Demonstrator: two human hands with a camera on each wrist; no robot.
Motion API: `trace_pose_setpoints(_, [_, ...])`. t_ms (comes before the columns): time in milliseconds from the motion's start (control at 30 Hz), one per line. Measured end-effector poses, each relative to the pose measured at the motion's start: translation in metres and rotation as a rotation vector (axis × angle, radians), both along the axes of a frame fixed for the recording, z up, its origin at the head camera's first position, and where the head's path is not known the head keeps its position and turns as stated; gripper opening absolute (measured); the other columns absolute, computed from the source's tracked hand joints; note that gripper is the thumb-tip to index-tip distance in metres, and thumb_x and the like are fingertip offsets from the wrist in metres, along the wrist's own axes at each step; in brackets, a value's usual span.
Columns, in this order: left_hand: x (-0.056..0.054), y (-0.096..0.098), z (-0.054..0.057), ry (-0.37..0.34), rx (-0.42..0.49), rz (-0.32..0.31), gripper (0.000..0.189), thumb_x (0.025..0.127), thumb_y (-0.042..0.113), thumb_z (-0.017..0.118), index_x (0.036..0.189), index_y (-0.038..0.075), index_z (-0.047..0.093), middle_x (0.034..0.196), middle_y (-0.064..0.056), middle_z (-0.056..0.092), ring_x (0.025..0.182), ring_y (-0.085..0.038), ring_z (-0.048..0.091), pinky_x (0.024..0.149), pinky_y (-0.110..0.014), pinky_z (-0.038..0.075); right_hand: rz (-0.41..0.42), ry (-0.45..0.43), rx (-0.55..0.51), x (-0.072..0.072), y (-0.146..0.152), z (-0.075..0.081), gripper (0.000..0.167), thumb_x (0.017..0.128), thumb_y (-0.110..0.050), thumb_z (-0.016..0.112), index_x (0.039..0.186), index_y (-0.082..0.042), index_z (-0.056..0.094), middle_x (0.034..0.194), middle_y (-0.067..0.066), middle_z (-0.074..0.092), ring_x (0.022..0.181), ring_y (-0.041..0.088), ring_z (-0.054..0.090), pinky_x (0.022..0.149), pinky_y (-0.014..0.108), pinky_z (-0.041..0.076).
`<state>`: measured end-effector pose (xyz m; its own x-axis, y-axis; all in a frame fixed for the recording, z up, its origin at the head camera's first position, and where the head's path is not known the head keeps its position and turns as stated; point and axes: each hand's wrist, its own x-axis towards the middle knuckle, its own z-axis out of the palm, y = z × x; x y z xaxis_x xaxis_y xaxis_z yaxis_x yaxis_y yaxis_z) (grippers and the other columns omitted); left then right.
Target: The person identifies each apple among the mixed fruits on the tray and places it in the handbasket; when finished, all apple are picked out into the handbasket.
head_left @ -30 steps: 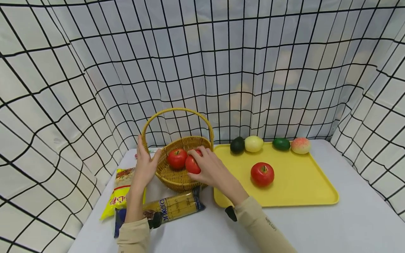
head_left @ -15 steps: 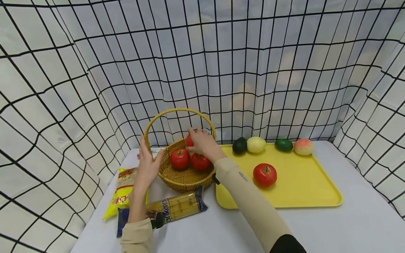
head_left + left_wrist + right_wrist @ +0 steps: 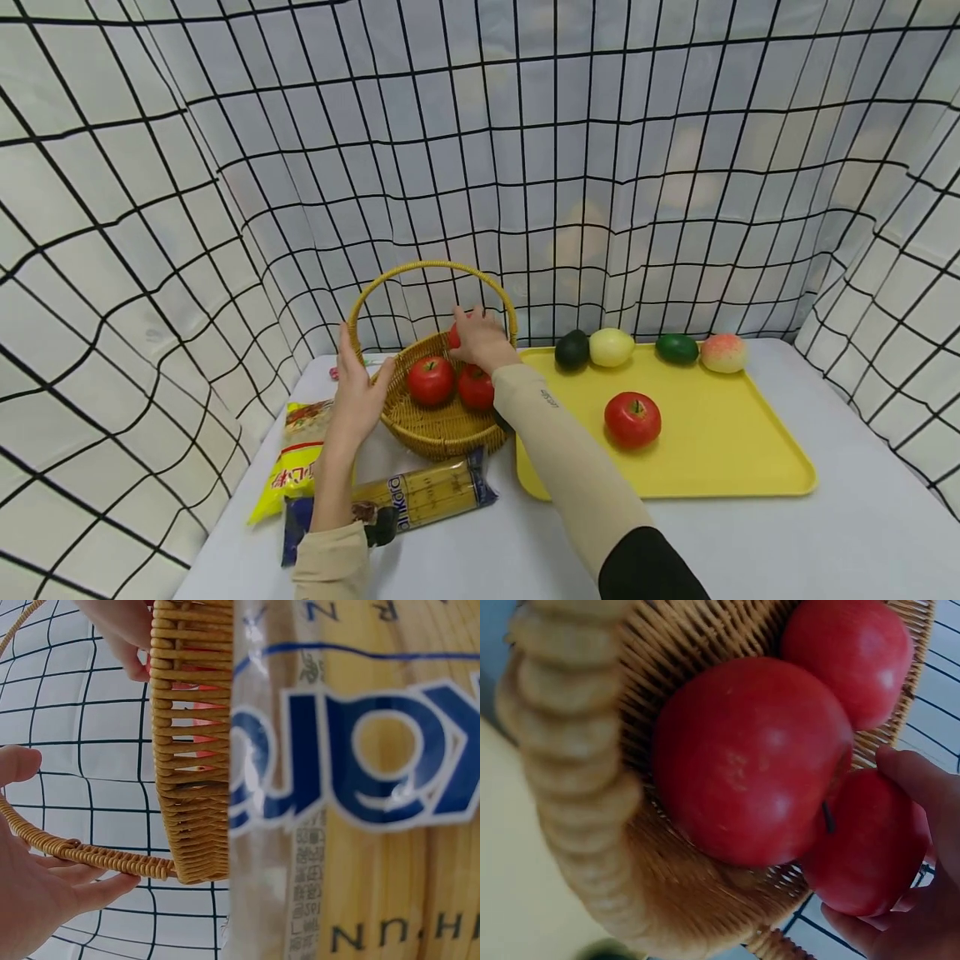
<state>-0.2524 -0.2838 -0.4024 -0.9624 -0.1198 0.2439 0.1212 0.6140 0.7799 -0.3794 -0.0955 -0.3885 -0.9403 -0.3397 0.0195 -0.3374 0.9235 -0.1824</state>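
In the head view, a woven basket (image 3: 442, 437) with a tall handle (image 3: 431, 265) holds red apples. My right hand (image 3: 482, 340) reaches into its back and grips one apple (image 3: 870, 844), thumb on one side and fingers on the other in the right wrist view. Two more apples, one on the left (image 3: 431, 382) and one on the right (image 3: 476, 387), lie in front of it. My left hand (image 3: 358, 404) is at the basket's left side, thumb spread away from the fingers. Its fingers (image 3: 101, 889) lie straight along the handle's base in the left wrist view.
A yellow tray (image 3: 720, 450) stands at right with an apple (image 3: 632, 420), avocado (image 3: 572, 350), lemon (image 3: 611, 347), dark green fruit (image 3: 677, 349) and peach (image 3: 723, 353). Before the basket lie a spaghetti pack (image 3: 435, 493) and a yellow bag (image 3: 288, 467). Netting (image 3: 555, 167) surrounds the table.
My right hand has left the apple at the basket's right and moved to the back, where it grips another. The left hand stays by the handle. The view has shifted slightly.
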Motion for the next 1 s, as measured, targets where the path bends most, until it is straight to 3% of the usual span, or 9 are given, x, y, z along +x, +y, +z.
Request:
trace_pose_setpoints(233, [-0.001, 0.002, 0.000, 0.016, 0.011, -0.008, 0.089, 0.108, 0.046, 0.044, 0.158, 0.037, -0.029, 0.172, -0.008, -0.022, 0.157, -0.052, 0.010, 0.121, -0.072, 0.021, 0.029, -0.009, 0.105, -0.005, 0.005, -0.011, 0.081, 0.095, -0.043, 0.073, 0.161, -0.021, 0.032, 0.158, 0.020, 0.034, 0.149, 0.037, 0.033, 0.119, 0.045, 0.040])
trace_pose_setpoints(433, [-0.002, 0.000, 0.003, 0.020, 0.009, -0.014, 0.089, 0.108, 0.049, 0.044, 0.158, 0.038, -0.029, 0.172, -0.008, -0.022, 0.156, -0.052, 0.012, 0.121, -0.071, 0.023, 0.029, 0.027, 0.159, -0.001, 0.005, -0.007, 0.084, 0.091, -0.046, 0.076, 0.160, -0.024, 0.035, 0.155, 0.018, 0.036, 0.145, 0.033, 0.035, 0.116, 0.042, 0.042])
trace_pose_setpoints(733, [0.000, -0.001, 0.000, -0.006, 0.018, 0.002, 0.088, 0.107, 0.051, 0.043, 0.157, 0.042, -0.029, 0.172, -0.009, -0.022, 0.154, -0.055, 0.017, 0.119, -0.072, 0.026, 0.086, -0.101, 0.156, 0.010, 0.007, -0.007, 0.070, 0.092, -0.037, 0.077, 0.153, -0.020, 0.046, 0.163, 0.021, 0.032, 0.152, 0.036, 0.031, 0.123, 0.046, 0.036])
trace_pose_setpoints(1000, [-0.001, -0.002, -0.001, 0.004, 0.017, -0.003, 0.089, 0.107, 0.050, 0.044, 0.157, 0.040, -0.030, 0.171, -0.010, -0.022, 0.155, -0.055, 0.015, 0.120, -0.072, 0.024, 0.061, -0.171, 0.121, 0.010, 0.008, -0.016, 0.076, 0.094, -0.038, 0.075, 0.158, -0.020, 0.038, 0.166, 0.022, 0.025, 0.156, 0.037, 0.023, 0.123, 0.050, 0.035])
